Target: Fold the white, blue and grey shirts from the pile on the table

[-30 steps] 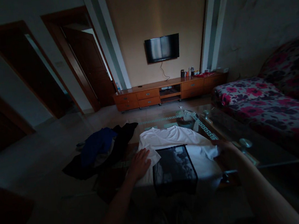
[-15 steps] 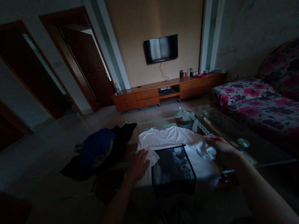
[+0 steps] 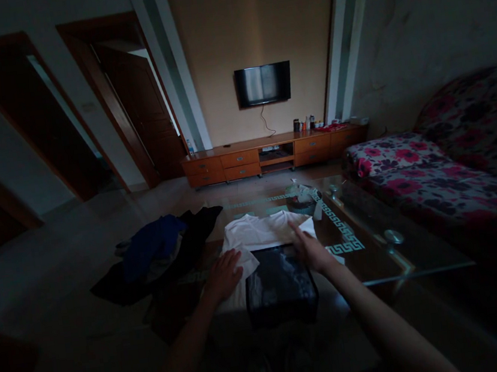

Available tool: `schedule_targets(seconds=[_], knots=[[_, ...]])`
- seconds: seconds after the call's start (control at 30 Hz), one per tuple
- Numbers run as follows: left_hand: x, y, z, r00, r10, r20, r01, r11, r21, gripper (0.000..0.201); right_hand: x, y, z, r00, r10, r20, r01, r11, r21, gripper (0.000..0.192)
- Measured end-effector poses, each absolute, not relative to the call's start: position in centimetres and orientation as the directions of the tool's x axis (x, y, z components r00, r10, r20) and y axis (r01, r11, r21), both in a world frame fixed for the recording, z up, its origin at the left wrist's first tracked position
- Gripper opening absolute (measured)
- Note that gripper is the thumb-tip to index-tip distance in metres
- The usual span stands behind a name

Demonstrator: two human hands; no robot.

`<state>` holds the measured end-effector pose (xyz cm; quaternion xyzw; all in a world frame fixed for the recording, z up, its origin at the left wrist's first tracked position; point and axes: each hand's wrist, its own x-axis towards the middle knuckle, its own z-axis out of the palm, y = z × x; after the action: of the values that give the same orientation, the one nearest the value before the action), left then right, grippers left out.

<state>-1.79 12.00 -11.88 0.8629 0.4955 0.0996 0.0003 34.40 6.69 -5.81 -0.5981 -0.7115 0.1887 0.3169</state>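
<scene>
The left hand (image 3: pixel 225 274) lies flat, fingers slightly spread; the right hand (image 3: pixel 309 251) has its index finger extended, and whether its other fingers grip cloth cannot be told. Beneath both is a white cloth T-shirt (image 3: pixel 256 232) with a dark rectangular print (image 3: pixel 281 281) between them. It lies on a glass worktop (image 3: pixel 377 257) with a pale key-pattern border. Left of the left hand sits a blue and black clothes pile (image 3: pixel 156 245). Beyond the right hand stands a dark round basket (image 3: pixel 301 205); to its right, a pink-flowered sofa (image 3: pixel 401 152). Farther ahead of both hands, an orange-brown wooden cabinet (image 3: pixel 239 164) carries small bottles (image 3: pixel 306 123), labels too small to read, below a black flat television (image 3: pixel 263 84).
</scene>
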Motion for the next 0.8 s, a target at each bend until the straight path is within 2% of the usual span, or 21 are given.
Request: schedule_targets(seconds=[0.03, 0.1, 0.23, 0.33, 0.47, 0.6, 0.7, 0.8], knots=[[-1.8, 12.0, -11.9, 0.488, 0.856, 0.171, 0.857, -0.507, 0.094, 0.056, 33.2, 6.5, -6.1, -0.189, 0.966, 0.178, 0.732, 0.26, -0.63, 0.095], [-1.8, 12.0, -12.0, 0.483, 0.86, 0.166, 0.861, -0.501, 0.088, 0.056, 32.1, 6.2, -6.4, -0.248, 0.961, 0.125, 0.757, 0.273, -0.593, 0.092], [-1.9, 12.0, -12.0, 0.489, 0.857, 0.162, 0.859, -0.505, 0.083, 0.056, 35.0, 6.3, -6.5, -0.067, 0.987, 0.145, 0.84, 0.134, -0.525, 0.047], [-1.9, 12.1, -12.1, 0.49, 0.856, 0.162, 0.858, -0.507, 0.083, 0.057, 38.8, 6.4, -6.9, -0.074, 0.994, 0.082, 0.848, 0.106, -0.52, 0.036], [-2.0, 12.3, -12.5, 0.486, 0.861, 0.146, 0.861, -0.501, 0.088, 0.057, 42.0, 5.9, -8.0, -0.232, 0.971, -0.064, 0.825, 0.161, -0.542, 0.056], [-2.0, 12.3, -12.5, 0.486, 0.862, 0.141, 0.862, -0.5, 0.083, 0.058, 42.4, 5.3, -8.7, -0.227, 0.953, -0.2, 0.863, 0.101, -0.494, 0.092], [-2.0, 12.3, -12.5, 0.487, 0.86, 0.15, 0.86, -0.503, 0.088, 0.058, 42.4, 5.0, -8.6, -0.181, 0.965, -0.192, 0.86, 0.06, -0.507, 0.099], [-2.1, 12.3, -12.7, 0.49, 0.854, 0.175, 0.856, -0.509, 0.085, 0.057, 42.8, 4.7, -8.2, -0.205, 0.967, -0.151, 0.813, 0.082, -0.576, 0.095]])
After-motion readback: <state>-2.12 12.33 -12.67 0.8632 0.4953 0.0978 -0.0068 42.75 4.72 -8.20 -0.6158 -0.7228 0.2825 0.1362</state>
